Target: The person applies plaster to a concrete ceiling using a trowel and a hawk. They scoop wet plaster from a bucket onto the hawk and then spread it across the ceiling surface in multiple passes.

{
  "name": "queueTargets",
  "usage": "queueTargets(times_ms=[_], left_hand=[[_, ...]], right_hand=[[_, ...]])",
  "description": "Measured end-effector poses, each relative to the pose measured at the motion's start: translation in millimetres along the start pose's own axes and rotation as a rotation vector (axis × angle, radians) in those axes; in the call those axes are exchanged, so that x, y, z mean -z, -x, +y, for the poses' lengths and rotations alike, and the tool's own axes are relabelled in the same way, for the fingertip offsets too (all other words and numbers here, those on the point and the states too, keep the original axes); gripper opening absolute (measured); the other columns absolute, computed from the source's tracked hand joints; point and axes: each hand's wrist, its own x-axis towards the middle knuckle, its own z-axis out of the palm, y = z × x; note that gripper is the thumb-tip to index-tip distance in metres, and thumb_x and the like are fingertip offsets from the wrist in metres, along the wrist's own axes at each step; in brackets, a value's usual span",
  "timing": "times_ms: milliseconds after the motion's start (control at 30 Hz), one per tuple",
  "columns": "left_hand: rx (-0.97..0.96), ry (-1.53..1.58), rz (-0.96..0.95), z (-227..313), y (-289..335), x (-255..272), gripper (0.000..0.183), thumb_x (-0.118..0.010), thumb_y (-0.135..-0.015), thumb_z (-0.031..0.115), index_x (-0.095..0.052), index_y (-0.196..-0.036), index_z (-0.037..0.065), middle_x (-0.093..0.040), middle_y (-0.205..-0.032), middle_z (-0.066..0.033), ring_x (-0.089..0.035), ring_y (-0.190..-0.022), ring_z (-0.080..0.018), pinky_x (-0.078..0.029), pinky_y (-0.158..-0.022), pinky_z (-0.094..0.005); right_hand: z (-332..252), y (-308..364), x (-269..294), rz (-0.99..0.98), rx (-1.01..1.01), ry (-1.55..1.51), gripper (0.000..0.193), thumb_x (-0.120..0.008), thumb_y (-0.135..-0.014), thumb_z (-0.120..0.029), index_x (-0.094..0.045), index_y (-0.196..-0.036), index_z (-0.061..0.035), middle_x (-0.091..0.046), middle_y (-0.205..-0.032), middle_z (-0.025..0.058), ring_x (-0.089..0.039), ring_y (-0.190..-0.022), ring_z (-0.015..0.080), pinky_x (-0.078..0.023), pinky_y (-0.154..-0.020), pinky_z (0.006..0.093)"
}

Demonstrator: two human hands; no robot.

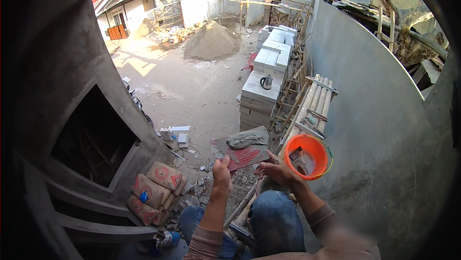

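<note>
A flat red board [238, 160], smeared with grey, is held out in front of my knees. On its far part lies a lump of grey mortar [247, 139]. My left hand [222, 173] grips the near left edge, thumb uppermost. At the near right corner is my right hand [278, 170], thumb and fingers around the edge; some of its fingertips are hidden. Just right of that hand stands an orange bucket [289, 157] with a yellow-green handle. A grey-stained tool [300, 160] leans inside it, above pale liquid.
Bamboo poles [317, 99] lashed together run forward beyond the bucket, beside the grey wall [374, 106]. Pale blocks [259, 109] are stacked ahead, carrying a kettle [266, 82]. Cement sacks [156, 190] and rubble lie below left. A sand heap [212, 41] rises farther off.
</note>
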Motion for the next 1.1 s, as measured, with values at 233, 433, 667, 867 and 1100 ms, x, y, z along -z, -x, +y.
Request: queueTargets(times_ms=[233,433,667,867,1100], left_hand=[[-0.156,0.05,-0.027,122.1,9.1,-58.2,0.018,-0.05,-0.102,0.015,-0.047,-0.107,-0.002,-0.063,-0.097,-0.0119,-0.067,-0.08,-0.0199,-0.057,-0.072,-0.0334],[-0.298,-0.086,-0.052,200.6,20.0,-87.5,0.025,-0.048,-0.104,0.021,-0.049,-0.108,-0.004,-0.065,-0.096,-0.0129,-0.067,-0.083,-0.0214,-0.055,-0.072,-0.0327],[-0.759,-0.61,0.335,310.5,92.7,-105.4,0.05,-0.046,-0.104,0.035,-0.046,-0.136,-0.003,-0.058,-0.121,-0.0155,-0.059,-0.105,-0.022,-0.046,-0.09,-0.035],[-1.826,-0.775,0.955,419.7,235.7,-81.5,0.041,-0.048,-0.104,0.027,-0.049,-0.133,-0.002,-0.053,-0.133,-0.0191,-0.052,-0.124,-0.0282,-0.04,-0.105,-0.0385],[-1.523,-1.217,0.99,568.7,310.6,-138.8,0.067,-0.05,-0.101,0.046,-0.037,-0.149,0.002,-0.05,-0.142,-0.0188,-0.047,-0.134,-0.0282,-0.035,-0.111,-0.0426]], right_hand=[[-40.5,-63.8,-90.8,-0.291,0.319,-0.361,0.031,-0.06,-0.095,-0.016,-0.053,-0.121,-0.001,-0.065,-0.107,0.0124,-0.064,-0.095,0.0221,-0.05,-0.07,0.0366],[-84.0,-89.2,-155.0,-0.362,0.47,-0.412,0.024,-0.057,-0.097,-0.022,-0.067,-0.094,-0.001,-0.067,-0.092,0.0125,-0.061,-0.074,0.0226,-0.046,-0.063,0.0381],[-184.1,-96.3,-218.8,-0.274,0.659,-0.429,0.013,-0.057,-0.087,-0.007,-0.06,-0.095,0.0021,-0.063,-0.086,0.0109,-0.062,-0.073,0.0209,-0.047,-0.059,0.0343],[-306.7,-126.0,-249.5,-0.192,1.078,-0.36,0.012,-0.055,-0.08,0.001,-0.056,-0.092,-0.0017,-0.057,-0.079,0.0084,-0.06,-0.065,0.0191,-0.055,-0.058,0.0358],[-452.1,-129.7,-290.4,0.088,1.481,-0.283,0.037,-0.057,-0.08,-0.003,-0.05,-0.116,0.0021,-0.058,-0.102,0.0116,-0.06,-0.08,0.0211,-0.05,-0.073,0.0374]])
